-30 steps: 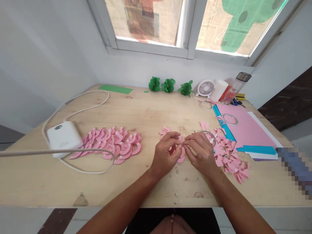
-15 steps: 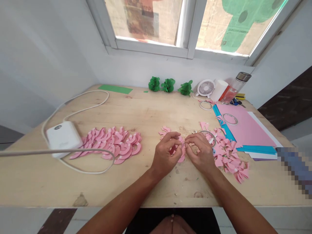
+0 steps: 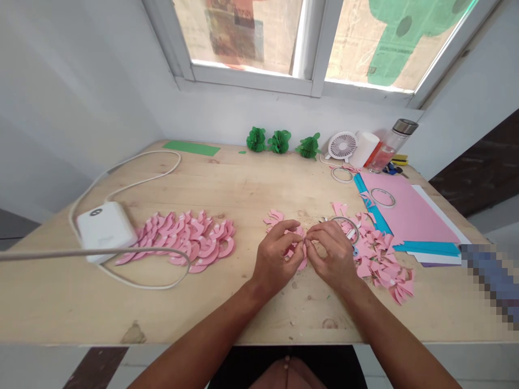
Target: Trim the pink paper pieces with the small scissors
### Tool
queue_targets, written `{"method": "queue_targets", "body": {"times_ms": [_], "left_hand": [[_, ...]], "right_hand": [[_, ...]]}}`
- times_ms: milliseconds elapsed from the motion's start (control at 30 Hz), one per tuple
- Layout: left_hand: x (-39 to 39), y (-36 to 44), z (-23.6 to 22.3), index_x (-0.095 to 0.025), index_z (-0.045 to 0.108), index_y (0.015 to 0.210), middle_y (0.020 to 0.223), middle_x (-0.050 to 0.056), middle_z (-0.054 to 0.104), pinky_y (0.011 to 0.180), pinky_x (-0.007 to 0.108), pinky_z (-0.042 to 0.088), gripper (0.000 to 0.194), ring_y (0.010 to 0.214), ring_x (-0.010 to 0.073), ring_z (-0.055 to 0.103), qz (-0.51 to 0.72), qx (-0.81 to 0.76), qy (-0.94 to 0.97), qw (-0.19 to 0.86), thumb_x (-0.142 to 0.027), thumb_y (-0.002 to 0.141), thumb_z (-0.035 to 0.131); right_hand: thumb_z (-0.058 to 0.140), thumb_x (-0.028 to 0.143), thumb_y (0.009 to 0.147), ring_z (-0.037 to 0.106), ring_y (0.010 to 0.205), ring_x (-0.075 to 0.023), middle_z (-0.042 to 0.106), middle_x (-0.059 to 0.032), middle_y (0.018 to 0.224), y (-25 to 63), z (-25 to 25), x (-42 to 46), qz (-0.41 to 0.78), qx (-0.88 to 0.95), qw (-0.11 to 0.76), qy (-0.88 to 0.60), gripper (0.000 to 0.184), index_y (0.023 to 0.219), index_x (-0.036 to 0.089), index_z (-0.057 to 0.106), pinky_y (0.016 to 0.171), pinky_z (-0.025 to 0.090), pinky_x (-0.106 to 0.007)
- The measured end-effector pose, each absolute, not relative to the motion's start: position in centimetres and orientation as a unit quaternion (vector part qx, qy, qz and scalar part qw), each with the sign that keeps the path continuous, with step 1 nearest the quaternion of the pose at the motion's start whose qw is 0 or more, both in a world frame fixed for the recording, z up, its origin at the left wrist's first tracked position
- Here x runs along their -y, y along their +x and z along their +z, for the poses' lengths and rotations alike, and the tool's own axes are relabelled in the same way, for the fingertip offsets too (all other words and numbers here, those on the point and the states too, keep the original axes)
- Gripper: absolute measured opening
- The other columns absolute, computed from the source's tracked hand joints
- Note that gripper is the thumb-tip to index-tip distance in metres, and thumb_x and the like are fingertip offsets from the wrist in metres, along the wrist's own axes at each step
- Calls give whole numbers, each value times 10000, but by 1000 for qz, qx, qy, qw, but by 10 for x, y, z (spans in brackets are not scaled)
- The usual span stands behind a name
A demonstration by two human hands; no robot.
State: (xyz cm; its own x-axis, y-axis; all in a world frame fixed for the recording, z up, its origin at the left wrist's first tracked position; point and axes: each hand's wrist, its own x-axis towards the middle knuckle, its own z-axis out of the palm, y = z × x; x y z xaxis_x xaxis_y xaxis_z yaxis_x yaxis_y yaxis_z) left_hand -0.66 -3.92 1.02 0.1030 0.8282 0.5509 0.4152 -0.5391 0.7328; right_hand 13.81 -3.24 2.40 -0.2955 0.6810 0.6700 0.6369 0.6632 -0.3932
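My left hand (image 3: 278, 258) and my right hand (image 3: 330, 254) meet over the middle of the wooden table (image 3: 243, 189), both pinched on a small pink paper piece (image 3: 300, 258) held between the fingertips. A few loose pink pieces (image 3: 274, 217) lie just behind my left hand. Right of my right hand sits a heap of folded pink pieces (image 3: 381, 262) and a tape ring (image 3: 347, 224). A big spread of curved pink pieces (image 3: 188, 240) lies to the left.
A white power adapter (image 3: 106, 229) with looping cable sits at the left. Three green paper balls (image 3: 279, 141), a small fan (image 3: 343, 146), a bottle (image 3: 391, 146) and green paper (image 3: 192, 148) line the back. Pink, blue and white sheets (image 3: 405, 213) lie at the right.
My fingertips have shifted slightly on the pink piece, drawing closer together. Everything else on the table stays where it was.
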Motion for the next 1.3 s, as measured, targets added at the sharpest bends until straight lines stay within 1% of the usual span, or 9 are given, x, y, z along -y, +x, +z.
{"method": "queue_targets", "body": {"times_ms": [300,433,500,667,767,900,1000,1133,1300], "left_hand": [[38,-6,7,-166,607,754,1009,95,595,599,253,505,113,740,136,586,523,-430,719,160,-119,749,504],[37,-7,9,-169,620,779,1019,95,588,621,255,502,122,793,148,586,533,-435,698,198,-134,761,505],[36,-8,12,-168,622,762,1009,90,589,634,248,493,120,840,157,585,537,-437,681,239,-137,765,506],[34,-11,17,-159,628,693,970,82,603,742,274,465,126,917,176,578,542,-429,640,336,-147,767,526],[34,-11,18,-160,633,696,959,85,604,765,289,459,124,944,189,570,549,-414,624,370,-175,772,536],[34,-11,17,-166,641,711,943,80,604,780,297,457,115,956,192,564,550,-403,621,385,-190,773,547],[34,-11,17,-169,645,715,927,76,603,778,296,456,120,961,192,559,546,-402,626,385,-185,776,542],[34,-10,18,-172,646,696,933,69,603,759,295,462,121,893,176,577,545,-402,631,379,-171,766,547],[37,-8,20,-183,656,732,937,63,603,785,303,460,120,901,171,579,539,-390,656,357,-141,760,547]], "right_hand": [[521,117,751,533,791,-218,603,-78,816,138,26,36,-24,830,390,-398,107,808,178,588,691,437,-381],[516,136,757,533,831,-236,613,-95,876,136,26,38,-51,839,368,-397,156,883,166,603,712,432,-401],[514,129,760,535,840,-232,618,-94,884,137,26,38,-41,831,381,-402,171,900,166,605,723,435,-395],[496,141,787,551,818,-205,626,-68,834,142,27,33,58,766,451,-455,143,852,188,615,734,438,-367],[484,180,813,562,808,-195,633,-55,813,144,28,31,171,730,459,-477,143,817,202,626,700,435,-338],[517,212,811,572,795,-178,633,-47,822,142,30,31,302,694,468,-456,116,796,204,632,677,434,-305],[572,230,780,570,776,-171,619,-41,807,140,28,30,337,677,482,-442,64,775,204,630,674,433,-296],[602,238,757,562,763,-167,605,-38,806,140,23,29,366,660,489,-438,39,754,202,616,659,431,-287],[608,230,746,549,746,-162,590,-30,774,140,21,28,360,664,491,-434,48,710,201,596,656,420,-286]]}}
